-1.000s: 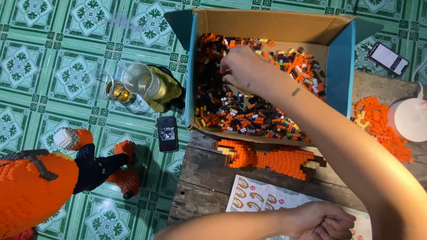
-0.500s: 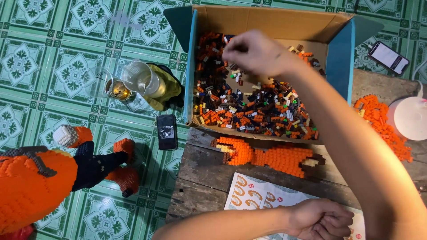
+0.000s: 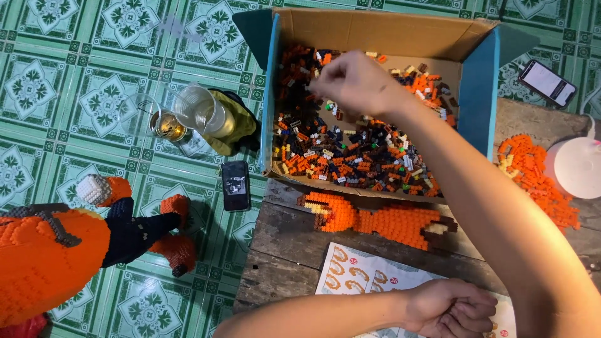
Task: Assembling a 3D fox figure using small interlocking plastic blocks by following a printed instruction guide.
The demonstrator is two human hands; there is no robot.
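My right hand reaches into an open cardboard box with blue outer sides, hovering over a layer of small orange, black and white bricks. Its fingers are pinched together near the box's upper left; anything between them is too small to see. My left hand rests curled in a loose fist on a printed instruction sheet at the bottom. A partly built orange brick piece lies on the wooden board between the box and the sheet.
A large orange and black brick figure lies on the green tiled floor at left. A dark phone, a glass of amber liquid and a clear cup sit left of the box. Loose orange bricks, a white round object and another phone are at right.
My right hand has moved from the middle of the box toward its upper left and lifted a little off the bricks. My left hand has stayed on the sheet.
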